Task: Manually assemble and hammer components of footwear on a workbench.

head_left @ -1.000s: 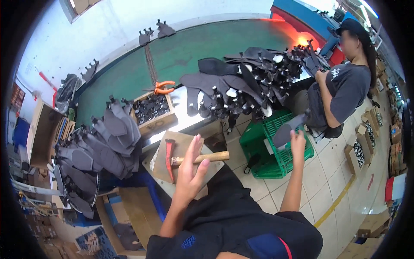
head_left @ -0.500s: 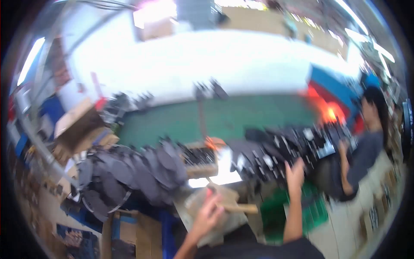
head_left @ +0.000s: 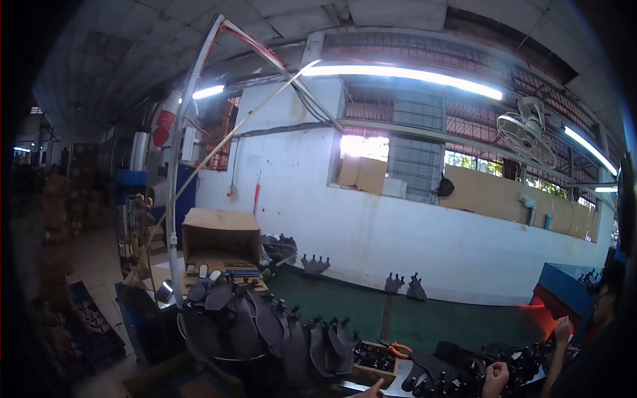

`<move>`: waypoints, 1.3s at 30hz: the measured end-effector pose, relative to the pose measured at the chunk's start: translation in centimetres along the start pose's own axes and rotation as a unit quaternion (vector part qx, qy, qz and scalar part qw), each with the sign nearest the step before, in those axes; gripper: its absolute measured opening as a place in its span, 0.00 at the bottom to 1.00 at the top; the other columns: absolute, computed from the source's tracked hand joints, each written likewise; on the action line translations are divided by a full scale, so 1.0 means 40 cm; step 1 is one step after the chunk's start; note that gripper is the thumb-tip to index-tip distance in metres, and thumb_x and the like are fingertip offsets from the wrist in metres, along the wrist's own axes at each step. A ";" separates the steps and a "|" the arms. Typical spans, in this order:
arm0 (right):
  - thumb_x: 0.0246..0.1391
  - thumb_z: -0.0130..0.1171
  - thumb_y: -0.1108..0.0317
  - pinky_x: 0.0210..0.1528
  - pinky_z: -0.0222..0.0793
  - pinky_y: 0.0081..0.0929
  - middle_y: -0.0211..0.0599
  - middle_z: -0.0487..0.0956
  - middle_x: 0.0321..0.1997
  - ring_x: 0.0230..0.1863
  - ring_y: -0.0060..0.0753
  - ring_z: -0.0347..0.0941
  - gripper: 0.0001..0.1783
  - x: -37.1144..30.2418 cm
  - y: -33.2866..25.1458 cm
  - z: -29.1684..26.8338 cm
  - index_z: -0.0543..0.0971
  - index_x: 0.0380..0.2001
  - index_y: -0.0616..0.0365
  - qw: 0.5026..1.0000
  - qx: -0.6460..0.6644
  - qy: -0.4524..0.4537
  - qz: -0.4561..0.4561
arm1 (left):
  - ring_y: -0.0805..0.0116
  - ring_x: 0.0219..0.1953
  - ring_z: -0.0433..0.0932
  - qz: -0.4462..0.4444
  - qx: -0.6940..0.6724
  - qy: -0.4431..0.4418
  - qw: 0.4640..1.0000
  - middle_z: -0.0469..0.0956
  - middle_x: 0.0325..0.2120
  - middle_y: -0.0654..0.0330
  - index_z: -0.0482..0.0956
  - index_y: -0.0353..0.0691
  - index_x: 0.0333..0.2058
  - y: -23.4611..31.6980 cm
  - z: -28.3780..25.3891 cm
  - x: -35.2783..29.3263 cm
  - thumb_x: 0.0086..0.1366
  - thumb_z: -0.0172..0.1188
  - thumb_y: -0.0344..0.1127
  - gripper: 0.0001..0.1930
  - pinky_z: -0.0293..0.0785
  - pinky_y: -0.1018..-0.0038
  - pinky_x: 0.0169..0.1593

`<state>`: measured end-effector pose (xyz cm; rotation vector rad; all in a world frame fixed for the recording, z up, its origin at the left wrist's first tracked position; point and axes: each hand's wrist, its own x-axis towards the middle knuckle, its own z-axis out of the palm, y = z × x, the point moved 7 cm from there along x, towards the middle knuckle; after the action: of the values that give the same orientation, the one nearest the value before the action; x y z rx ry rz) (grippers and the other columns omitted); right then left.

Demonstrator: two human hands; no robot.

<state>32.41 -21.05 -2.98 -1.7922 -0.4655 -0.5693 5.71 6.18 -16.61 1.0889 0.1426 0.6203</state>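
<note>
Only part of my left hand [head_left: 373, 390] shows at the lower edge, with a finger pointing up beside the bright plate [head_left: 352, 386]; the rest is cut off. My right hand [head_left: 495, 380] is curled closed over a heap of dark grey sole-shaped pieces [head_left: 434, 371] with black knobs. What its fingers hold, if anything, is hidden. Between my hands and a little beyond lies a wooden box [head_left: 367, 375] of small black parts. Orange-handled pliers [head_left: 398, 349] rest at the box's right corner.
More grey pieces [head_left: 295, 345] stand in a row on the left, ending at a round bin [head_left: 219, 351]. An open carton [head_left: 222, 239] sits behind them. Beyond runs a green surface [head_left: 458, 322]. At right, a co-worker's hand [head_left: 563, 330] is near a blue machine [head_left: 569, 284] with a red glow.
The view has tilted up, so my hands now sit at the lower edge. My right hand, open before, is now curled. The wooden-handled tool by my left hand is out of view.
</note>
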 end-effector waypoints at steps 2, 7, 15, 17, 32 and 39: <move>0.55 0.65 0.66 0.31 0.71 0.22 0.33 0.80 0.29 0.29 0.25 0.76 0.10 -0.085 -0.225 0.020 0.79 0.36 0.60 0.978 0.192 -0.081 0.015 | 0.70 0.38 0.71 0.084 0.072 -0.047 0.993 0.72 0.39 0.61 0.59 0.43 0.68 0.055 0.045 -0.002 0.75 0.43 0.41 0.25 0.68 0.73 0.42; 0.60 0.61 0.64 0.26 0.69 0.17 0.34 0.80 0.35 0.24 0.21 0.73 0.13 -0.351 -0.465 0.165 0.75 0.44 0.58 0.769 0.421 -0.451 0.169 | 0.63 0.51 0.74 0.234 0.200 -0.119 0.944 0.75 0.49 0.55 0.68 0.38 0.61 0.215 0.187 -0.038 0.67 0.58 0.35 0.24 0.70 0.68 0.54; 0.63 0.55 0.57 0.35 0.69 0.20 0.34 0.75 0.29 0.31 0.23 0.74 0.17 -0.417 -0.462 0.234 0.76 0.35 0.63 0.850 0.296 -0.436 0.032 | 0.46 0.62 0.64 0.343 0.476 -0.068 0.807 0.67 0.59 0.52 0.72 0.47 0.59 0.456 0.188 -0.134 0.50 0.71 0.35 0.34 0.58 0.52 0.64; 0.63 0.56 0.56 0.36 0.66 0.20 0.32 0.75 0.32 0.31 0.22 0.70 0.18 -0.453 -0.431 0.296 0.75 0.35 0.63 0.805 0.353 -0.477 0.015 | 0.45 0.65 0.61 0.229 0.468 -0.163 0.838 0.63 0.62 0.54 0.68 0.51 0.62 0.373 0.149 -0.109 0.46 0.69 0.33 0.40 0.49 0.47 0.69; 0.49 0.67 0.45 0.29 0.74 0.43 0.49 0.79 0.32 0.28 0.54 0.78 0.43 -0.482 -0.162 0.308 0.65 0.61 0.61 0.799 -0.194 -0.559 -0.107 | 0.56 0.33 0.81 0.371 0.154 0.083 0.912 0.73 0.44 0.40 0.51 0.37 0.67 0.448 0.150 -0.170 0.59 0.65 0.20 0.41 0.85 0.70 0.32; 0.49 0.67 0.64 0.24 0.67 0.34 0.50 0.73 0.17 0.18 0.48 0.73 0.13 -0.492 0.046 0.148 0.78 0.31 0.63 0.894 -0.042 -0.429 0.126 | 0.61 0.63 0.65 0.098 0.365 0.155 0.913 0.65 0.61 0.54 0.63 0.34 0.64 0.180 0.047 0.013 0.64 0.60 0.23 0.30 0.59 0.69 0.65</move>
<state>18.49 -16.43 -17.52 -2.0900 -0.7871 0.4349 4.02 7.23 -9.41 1.7341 0.5823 0.9576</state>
